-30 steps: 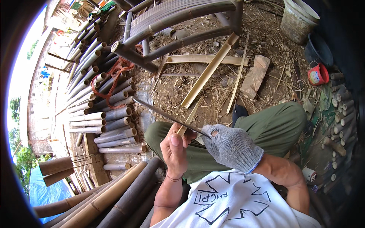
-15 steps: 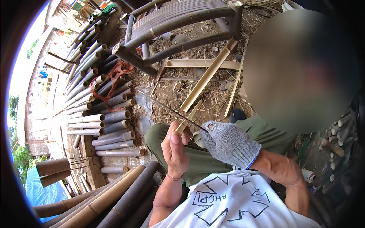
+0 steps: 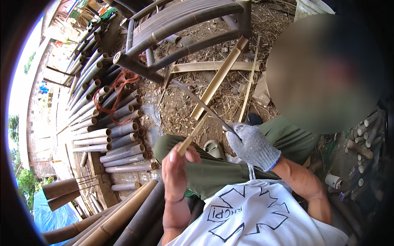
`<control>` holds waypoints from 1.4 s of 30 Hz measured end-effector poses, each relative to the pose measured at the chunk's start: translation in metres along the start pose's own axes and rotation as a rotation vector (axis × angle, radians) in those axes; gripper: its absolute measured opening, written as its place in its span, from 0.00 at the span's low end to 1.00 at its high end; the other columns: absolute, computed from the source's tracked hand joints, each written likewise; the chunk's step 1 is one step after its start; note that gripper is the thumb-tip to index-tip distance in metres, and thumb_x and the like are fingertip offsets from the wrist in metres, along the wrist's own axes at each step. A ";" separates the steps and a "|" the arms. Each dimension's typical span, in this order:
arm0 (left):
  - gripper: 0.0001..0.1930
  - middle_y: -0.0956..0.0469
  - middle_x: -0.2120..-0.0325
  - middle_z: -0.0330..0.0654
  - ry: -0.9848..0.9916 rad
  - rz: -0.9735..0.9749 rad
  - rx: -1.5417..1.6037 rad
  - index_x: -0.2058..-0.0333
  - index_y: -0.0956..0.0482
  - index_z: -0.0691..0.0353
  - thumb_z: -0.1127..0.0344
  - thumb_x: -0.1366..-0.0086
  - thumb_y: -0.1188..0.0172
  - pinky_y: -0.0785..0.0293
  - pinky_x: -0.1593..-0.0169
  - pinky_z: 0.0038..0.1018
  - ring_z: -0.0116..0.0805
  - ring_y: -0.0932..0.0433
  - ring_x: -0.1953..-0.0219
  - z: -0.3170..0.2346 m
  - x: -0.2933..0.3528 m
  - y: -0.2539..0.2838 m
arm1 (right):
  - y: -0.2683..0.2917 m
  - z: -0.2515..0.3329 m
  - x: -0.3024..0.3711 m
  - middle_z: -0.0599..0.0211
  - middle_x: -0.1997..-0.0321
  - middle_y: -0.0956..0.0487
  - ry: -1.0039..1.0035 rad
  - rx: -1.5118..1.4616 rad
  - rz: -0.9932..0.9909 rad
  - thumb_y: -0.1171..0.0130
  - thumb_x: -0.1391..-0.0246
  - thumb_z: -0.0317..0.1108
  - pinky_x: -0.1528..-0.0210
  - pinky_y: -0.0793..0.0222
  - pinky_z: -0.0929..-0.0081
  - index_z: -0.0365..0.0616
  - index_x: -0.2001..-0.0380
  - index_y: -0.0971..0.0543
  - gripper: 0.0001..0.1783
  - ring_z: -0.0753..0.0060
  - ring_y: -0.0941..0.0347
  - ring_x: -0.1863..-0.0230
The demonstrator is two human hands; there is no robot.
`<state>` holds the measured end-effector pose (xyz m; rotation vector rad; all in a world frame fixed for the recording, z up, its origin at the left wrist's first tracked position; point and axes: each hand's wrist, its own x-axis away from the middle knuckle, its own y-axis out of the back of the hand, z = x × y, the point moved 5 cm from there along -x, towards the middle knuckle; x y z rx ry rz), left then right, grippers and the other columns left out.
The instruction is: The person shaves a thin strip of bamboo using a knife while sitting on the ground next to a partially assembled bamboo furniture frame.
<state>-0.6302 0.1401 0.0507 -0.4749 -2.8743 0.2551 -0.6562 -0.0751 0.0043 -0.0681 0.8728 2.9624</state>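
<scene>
My bare left hand (image 3: pixel 175 170) is closed around the near end of a short, narrow bamboo strip (image 3: pixel 193 136) over my left thigh. The strip points up and away to the right. My right hand (image 3: pixel 255 146), in a grey knitted glove, grips a knife (image 3: pixel 204 105) with a long, narrow dark blade; the glove hides its handle. The blade slants far to the left, passing just beyond the strip's far tip. Whether blade and strip touch, I cannot tell. Beneath the blade lies a long split bamboo piece (image 3: pixel 219 84), its hollow side up.
Ahead stands a dark bamboo frame (image 3: pixel 180 26) with a slatted top. Stacked bamboo poles (image 3: pixel 123 129) fill the left, with a tangled orange cord (image 3: pixel 119 88) over them. Long poles (image 3: pixel 111 215) lie by my left arm. A person's blurred shape is at right, near cut bamboo pieces (image 3: pixel 359 149).
My right hand has shifted right and slightly away, carrying the knife off from my left fingers toward the strip's far tip. My left hand has drawn left and back with the strip.
</scene>
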 end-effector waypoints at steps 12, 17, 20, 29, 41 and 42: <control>0.21 0.22 0.69 0.38 0.921 -0.021 0.440 0.38 0.32 0.66 0.58 0.22 0.54 0.42 0.83 0.16 0.17 0.42 0.84 0.067 0.064 -0.015 | 0.117 0.002 0.026 0.65 0.70 0.25 -0.166 -0.063 -0.177 0.44 0.38 0.33 0.69 0.30 0.73 0.38 0.46 0.28 0.19 0.77 0.27 0.71; 0.25 0.18 0.67 0.44 0.554 0.338 -0.066 0.36 0.34 0.66 0.54 0.22 0.53 0.38 0.81 0.17 0.17 0.36 0.83 0.011 0.049 -0.043 | 0.184 0.050 0.023 0.57 0.60 0.24 -0.063 0.223 -0.403 0.40 0.38 0.36 0.52 0.28 0.67 0.37 0.40 0.30 0.25 0.64 0.24 0.58; 0.22 0.18 0.62 0.43 0.159 0.318 -0.182 0.39 0.30 0.67 0.57 0.23 0.49 0.31 0.77 0.18 0.19 0.28 0.79 0.003 -0.004 -0.072 | 0.214 0.049 0.005 0.51 0.57 0.22 0.217 0.539 -0.517 0.38 0.39 0.38 0.50 0.28 0.59 0.38 0.42 0.29 0.26 0.50 0.23 0.54; 0.16 0.30 0.79 0.28 -0.152 0.291 -0.239 0.45 0.23 0.69 0.65 0.25 0.46 0.43 0.79 0.15 0.13 0.38 0.80 -0.037 -0.091 -0.161 | 0.188 0.045 -0.021 0.59 0.70 0.22 0.267 0.712 -0.393 0.35 0.45 0.56 0.66 0.26 0.58 0.47 0.65 0.23 0.23 0.51 0.21 0.68; 0.18 0.32 0.75 0.26 -0.014 0.237 -0.081 0.42 0.25 0.71 0.68 0.25 0.45 0.44 0.73 0.15 0.13 0.38 0.75 -0.010 -0.073 -0.111 | 0.161 0.028 -0.051 0.59 0.71 0.20 0.295 0.736 -0.424 0.38 0.47 0.66 0.65 0.25 0.53 0.46 0.67 0.21 0.30 0.51 0.20 0.69; 0.18 0.32 0.75 0.26 -0.012 0.238 -0.069 0.42 0.25 0.71 0.68 0.25 0.45 0.44 0.73 0.15 0.13 0.38 0.75 -0.009 -0.073 -0.112 | 0.156 0.028 -0.054 0.58 0.71 0.19 0.331 0.763 -0.429 0.37 0.47 0.65 0.64 0.25 0.52 0.46 0.66 0.20 0.30 0.50 0.20 0.69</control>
